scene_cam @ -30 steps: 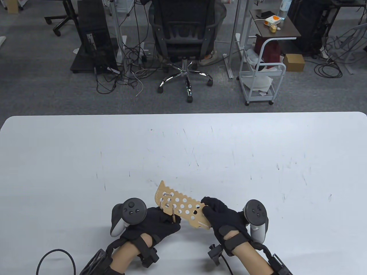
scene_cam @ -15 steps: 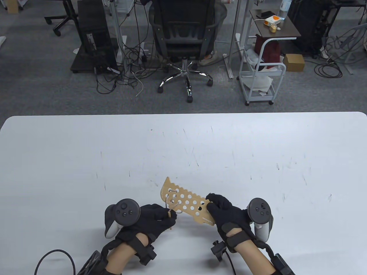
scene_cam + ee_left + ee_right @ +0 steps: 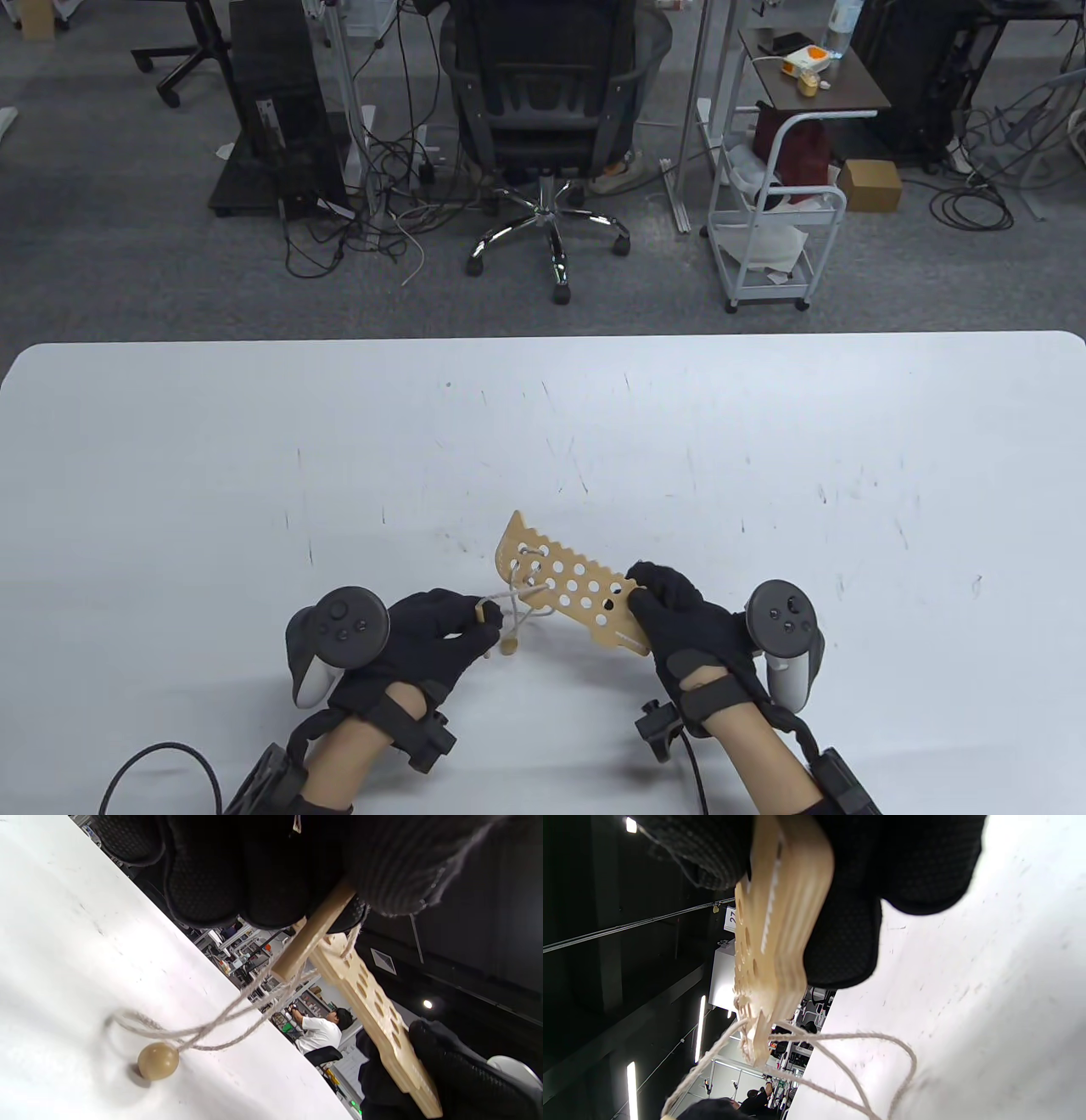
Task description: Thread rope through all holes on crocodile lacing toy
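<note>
A flat wooden crocodile board (image 3: pixel 567 584) with rows of round holes is held above the table (image 3: pixel 764 441), tilted. My right hand (image 3: pixel 679 624) grips its near right end; the right wrist view shows the board (image 3: pixel 768 942) edge-on between thumb and fingers. A pale rope (image 3: pixel 519 598) runs through the holes at the board's left end. My left hand (image 3: pixel 433 632) pinches the rope's wooden needle (image 3: pixel 312 933), a little left of the board. The rope (image 3: pixel 220 1018) hangs in loops down to a wooden bead (image 3: pixel 158 1060) that lies on the table; the bead (image 3: pixel 509 647) shows below the board.
A black cable (image 3: pixel 161 768) loops at the table's near left corner. Beyond the far edge stand an office chair (image 3: pixel 543 110), a white cart (image 3: pixel 776 229) and a computer tower (image 3: pixel 276 102) on grey carpet.
My left hand has drawn the needle left, away from the board, pulling rope out through a hole. The board and my right hand have shifted right. The bead now lies in sight on the table.
</note>
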{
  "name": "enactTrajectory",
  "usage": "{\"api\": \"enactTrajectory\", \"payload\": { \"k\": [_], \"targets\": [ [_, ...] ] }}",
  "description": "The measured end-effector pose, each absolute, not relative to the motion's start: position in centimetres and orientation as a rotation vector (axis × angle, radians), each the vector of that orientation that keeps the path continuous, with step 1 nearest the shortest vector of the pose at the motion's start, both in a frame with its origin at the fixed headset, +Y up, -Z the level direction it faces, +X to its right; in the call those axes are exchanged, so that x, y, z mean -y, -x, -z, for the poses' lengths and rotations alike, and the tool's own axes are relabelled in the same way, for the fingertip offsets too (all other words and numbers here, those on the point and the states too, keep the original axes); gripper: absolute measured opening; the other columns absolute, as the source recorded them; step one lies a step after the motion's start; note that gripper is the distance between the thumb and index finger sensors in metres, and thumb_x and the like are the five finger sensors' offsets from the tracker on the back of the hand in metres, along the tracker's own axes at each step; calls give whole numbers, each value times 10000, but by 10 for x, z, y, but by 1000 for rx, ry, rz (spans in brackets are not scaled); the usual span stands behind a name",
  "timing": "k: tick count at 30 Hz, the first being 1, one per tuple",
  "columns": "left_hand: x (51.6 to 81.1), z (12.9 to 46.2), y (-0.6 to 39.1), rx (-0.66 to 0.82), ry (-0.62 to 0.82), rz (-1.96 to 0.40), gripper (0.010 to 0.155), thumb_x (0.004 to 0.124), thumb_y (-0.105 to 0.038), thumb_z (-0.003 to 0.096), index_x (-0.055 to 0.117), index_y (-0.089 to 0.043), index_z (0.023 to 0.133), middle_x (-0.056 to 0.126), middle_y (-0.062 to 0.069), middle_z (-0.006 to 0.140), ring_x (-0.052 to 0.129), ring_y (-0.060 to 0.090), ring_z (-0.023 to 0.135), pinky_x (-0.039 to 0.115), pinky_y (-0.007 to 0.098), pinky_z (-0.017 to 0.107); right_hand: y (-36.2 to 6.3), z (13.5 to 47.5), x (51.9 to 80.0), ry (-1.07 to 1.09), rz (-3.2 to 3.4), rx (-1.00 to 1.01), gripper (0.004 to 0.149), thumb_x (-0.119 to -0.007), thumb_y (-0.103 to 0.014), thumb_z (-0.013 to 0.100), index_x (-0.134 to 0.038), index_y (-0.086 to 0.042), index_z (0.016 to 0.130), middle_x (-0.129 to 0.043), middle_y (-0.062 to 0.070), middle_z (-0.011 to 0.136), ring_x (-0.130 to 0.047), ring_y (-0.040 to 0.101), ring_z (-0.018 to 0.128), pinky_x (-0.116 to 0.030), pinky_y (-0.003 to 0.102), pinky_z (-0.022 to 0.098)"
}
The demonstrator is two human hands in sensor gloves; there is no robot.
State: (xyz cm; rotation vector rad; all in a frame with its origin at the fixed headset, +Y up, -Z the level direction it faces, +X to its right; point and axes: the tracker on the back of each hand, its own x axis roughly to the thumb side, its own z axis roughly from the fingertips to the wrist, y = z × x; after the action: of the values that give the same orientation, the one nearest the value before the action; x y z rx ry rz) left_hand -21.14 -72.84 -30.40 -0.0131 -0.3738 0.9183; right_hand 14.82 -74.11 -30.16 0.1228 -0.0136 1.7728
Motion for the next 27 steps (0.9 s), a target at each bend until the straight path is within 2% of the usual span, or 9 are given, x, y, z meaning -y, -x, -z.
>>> {"api": "enactTrajectory", "payload": {
  "k": [27],
  "targets": [
    [709,307,265,196,-228,-1086,456,846,-531,407,903,-359,826,942,-39,779,928,254,743,659,531,707,-182,321,757,44,-1825,61,495,-770,-338,478,-675,-92,897,-961,77,737,-1073,250,500,-828,424,410]
  ]
}}
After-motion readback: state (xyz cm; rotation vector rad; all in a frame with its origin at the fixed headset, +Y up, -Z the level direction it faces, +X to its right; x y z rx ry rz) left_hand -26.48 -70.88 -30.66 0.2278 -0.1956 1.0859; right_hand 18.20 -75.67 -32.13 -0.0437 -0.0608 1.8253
